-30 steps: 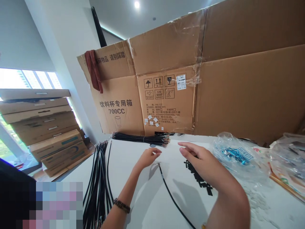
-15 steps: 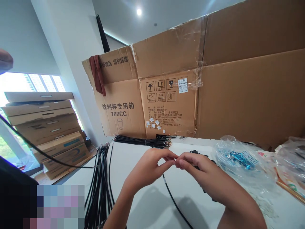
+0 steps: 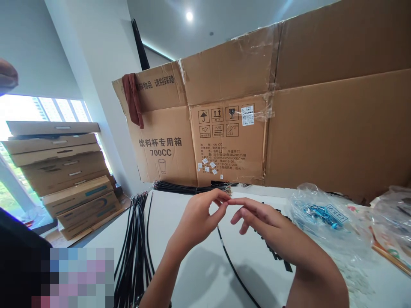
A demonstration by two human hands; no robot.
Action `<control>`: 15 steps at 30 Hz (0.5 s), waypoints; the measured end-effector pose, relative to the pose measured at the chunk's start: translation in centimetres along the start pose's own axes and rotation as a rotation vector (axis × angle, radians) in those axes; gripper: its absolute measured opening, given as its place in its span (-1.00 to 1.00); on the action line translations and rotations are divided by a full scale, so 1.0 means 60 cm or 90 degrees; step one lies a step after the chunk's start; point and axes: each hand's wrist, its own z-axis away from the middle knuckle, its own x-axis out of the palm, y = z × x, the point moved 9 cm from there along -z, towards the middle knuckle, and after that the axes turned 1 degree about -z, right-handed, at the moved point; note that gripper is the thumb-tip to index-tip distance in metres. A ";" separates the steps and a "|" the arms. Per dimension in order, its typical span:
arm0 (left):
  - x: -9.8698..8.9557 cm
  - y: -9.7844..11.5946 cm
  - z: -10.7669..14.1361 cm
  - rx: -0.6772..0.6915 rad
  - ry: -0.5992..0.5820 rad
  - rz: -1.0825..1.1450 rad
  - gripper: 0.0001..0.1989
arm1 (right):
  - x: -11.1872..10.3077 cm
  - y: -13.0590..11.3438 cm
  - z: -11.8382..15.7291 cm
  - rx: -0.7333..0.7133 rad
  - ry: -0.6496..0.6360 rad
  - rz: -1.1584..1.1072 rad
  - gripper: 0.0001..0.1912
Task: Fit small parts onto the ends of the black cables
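Over the white table, my left hand point(image 3: 201, 216) is closed in a pinch at the upper end of a black cable point(image 3: 236, 273). The cable drops from behind the thumb, shows a small white band, and curves down toward the bottom edge; its tip is hidden by the fingers. My right hand point(image 3: 265, 218) has its index fingertip against the left fingertips, while its thumb and other fingers are spread with nothing visible between them. Partly behind my right hand and forearm lie small black pieces point(image 3: 278, 256).
Bundled black cables point(image 3: 136, 244) hang at the left; another bundle point(image 3: 180, 187) lies at the back. A cardboard sheet point(image 3: 231, 141) stands behind the table. Plastic bags point(image 3: 321, 214) lie at right. Boxes point(image 3: 73, 179) are stacked at left, and another person's hand point(image 3: 7, 77) shows at the edge.
My right thumb and fingers have come apart from a pinch, and both hands have shifted slightly left. A black cable stretching across the far left has gone from view.
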 end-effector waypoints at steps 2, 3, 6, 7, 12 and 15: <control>-0.005 -0.005 -0.002 -0.002 0.016 0.036 -0.89 | 0.011 -0.005 -0.006 -0.040 -0.038 -0.090 -0.49; -0.008 -0.008 -0.002 -0.006 0.023 0.057 -0.90 | 0.017 -0.009 -0.009 -0.068 -0.059 -0.140 -0.50; -0.016 -0.016 -0.001 -0.025 0.046 0.123 -0.91 | 0.025 -0.018 -0.021 -0.145 -0.108 -0.257 -0.50; -0.017 -0.018 0.000 -0.032 0.052 0.143 -0.90 | 0.026 -0.017 -0.025 -0.161 -0.117 -0.274 -0.48; -0.011 -0.016 0.002 -0.057 0.038 0.231 -0.88 | 0.017 -0.012 -0.031 -0.212 -0.116 -0.321 -0.46; -0.011 -0.013 0.003 -0.062 0.049 0.261 -0.88 | 0.015 -0.015 -0.024 -0.222 -0.122 -0.326 -0.46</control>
